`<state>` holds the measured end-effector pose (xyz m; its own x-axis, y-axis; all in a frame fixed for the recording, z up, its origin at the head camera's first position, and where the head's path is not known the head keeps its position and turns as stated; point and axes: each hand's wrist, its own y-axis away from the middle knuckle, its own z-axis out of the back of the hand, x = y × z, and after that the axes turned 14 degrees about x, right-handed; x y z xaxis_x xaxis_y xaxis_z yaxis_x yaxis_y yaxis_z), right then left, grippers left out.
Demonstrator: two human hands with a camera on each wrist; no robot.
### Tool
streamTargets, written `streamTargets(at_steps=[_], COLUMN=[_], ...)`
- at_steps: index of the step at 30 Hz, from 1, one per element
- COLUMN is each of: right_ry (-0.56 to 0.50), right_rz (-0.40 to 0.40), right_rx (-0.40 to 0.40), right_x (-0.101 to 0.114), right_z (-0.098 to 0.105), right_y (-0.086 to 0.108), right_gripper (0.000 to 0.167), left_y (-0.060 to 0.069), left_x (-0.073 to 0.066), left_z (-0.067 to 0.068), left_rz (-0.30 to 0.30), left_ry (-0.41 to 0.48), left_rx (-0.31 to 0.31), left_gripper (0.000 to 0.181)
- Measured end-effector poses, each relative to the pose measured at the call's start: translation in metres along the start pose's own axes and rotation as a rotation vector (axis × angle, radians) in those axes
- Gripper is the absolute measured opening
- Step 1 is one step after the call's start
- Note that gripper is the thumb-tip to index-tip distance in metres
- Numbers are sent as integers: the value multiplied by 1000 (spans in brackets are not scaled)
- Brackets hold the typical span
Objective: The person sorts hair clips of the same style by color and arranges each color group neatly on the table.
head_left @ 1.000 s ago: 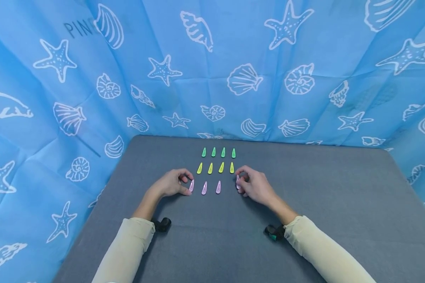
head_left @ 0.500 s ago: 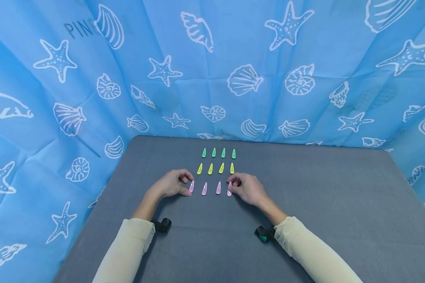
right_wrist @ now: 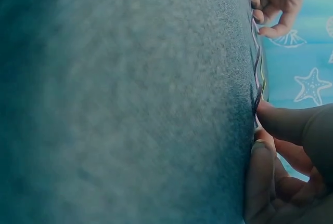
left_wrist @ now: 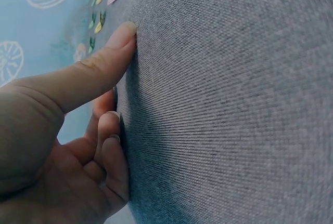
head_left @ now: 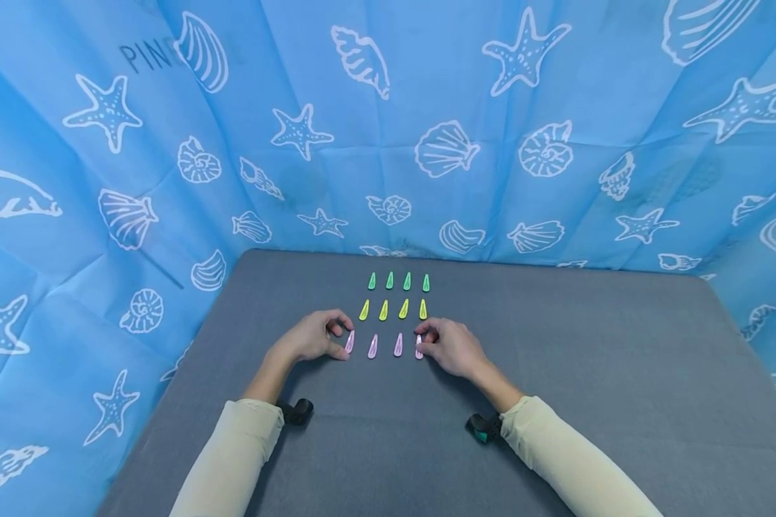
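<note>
Snap hair clips lie in three rows on the grey table: green hair clips (head_left: 390, 281) at the back, yellow hair clips (head_left: 384, 310) in the middle, pink hair clips (head_left: 398, 345) in front. My left hand (head_left: 315, 335) holds the leftmost pink hair clip (head_left: 350, 341) between thumb at its near end and index finger at its far end. At the row's right end, my right hand (head_left: 451, 346) pinches another pink hair clip (head_left: 419, 347) flat on the cloth. In the left wrist view the thumb (left_wrist: 120, 36) touches the table, and the held clip is hidden.
A grey cloth-covered table (head_left: 388, 445) spreads around both hands. Behind it hangs a blue curtain (head_left: 375, 165) with white shells and starfish. A black wrist camera (head_left: 297, 411) is strapped to the left wrist, another wrist camera (head_left: 483, 428) to the right.
My right hand has moved left with its pink hair clip, closer to the other pink ones, then stayed there over the last half second. The left hand has kept its place.
</note>
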<state>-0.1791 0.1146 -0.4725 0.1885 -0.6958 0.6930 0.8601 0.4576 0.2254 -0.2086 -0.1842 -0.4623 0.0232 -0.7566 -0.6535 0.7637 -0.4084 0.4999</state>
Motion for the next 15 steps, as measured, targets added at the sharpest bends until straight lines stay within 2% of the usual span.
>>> streamTargets(at_steps=[6,11,15], right_ry=[-38,-100,-96], right_rz=[5,8,-8], right_rx=[17,51,41], right_x=[-1,-4,-3], right_z=[2,5,11], right_y=[0,2,8], right_gripper=[28,32,36], left_y=[0,3,3], left_x=[0,3,6], left_z=[3,7,8], left_rz=[-10,-28,-53], left_ry=[-6,28,-8], left_rx=[17,52,30], left_gripper=[52,55,54])
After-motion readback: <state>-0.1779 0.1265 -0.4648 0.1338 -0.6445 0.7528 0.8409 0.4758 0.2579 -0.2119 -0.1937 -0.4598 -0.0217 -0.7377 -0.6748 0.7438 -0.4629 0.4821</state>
